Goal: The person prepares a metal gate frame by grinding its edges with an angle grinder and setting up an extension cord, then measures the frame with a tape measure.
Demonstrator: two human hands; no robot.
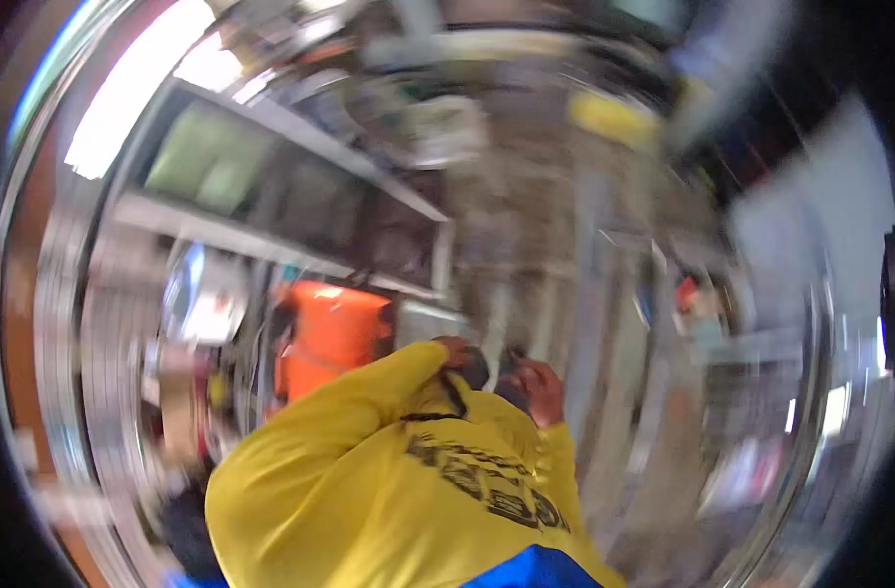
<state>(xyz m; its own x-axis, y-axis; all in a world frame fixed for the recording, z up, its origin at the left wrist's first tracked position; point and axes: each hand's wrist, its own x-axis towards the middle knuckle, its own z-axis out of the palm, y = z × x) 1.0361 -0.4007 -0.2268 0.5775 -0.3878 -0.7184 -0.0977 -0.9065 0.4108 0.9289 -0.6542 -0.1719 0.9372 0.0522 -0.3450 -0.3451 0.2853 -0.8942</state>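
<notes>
Motion smears most of the view. My left hand (454, 352) is in front of my body at the end of a yellow sleeve, partly hidden by it; its fingers are not readable. To its right, my right hand (539, 390) is curled closed, with a small dark shape (515, 353) at its fingertips that is too blurred to name. A dark strap or cord (453, 397) lies across the yellow shirt (369, 470) near my left hand. Dark rounded shapes, perhaps my shoes or knees, show between the hands.
Left of me stands a bright orange object (338, 333), boxy and blurred. Behind it runs a long bench or cabinet with a pale edge (310, 137). The brown floor (516, 216) stretches ahead. A yellow item (614, 118) lies farther off, and blurred clutter lines the right side.
</notes>
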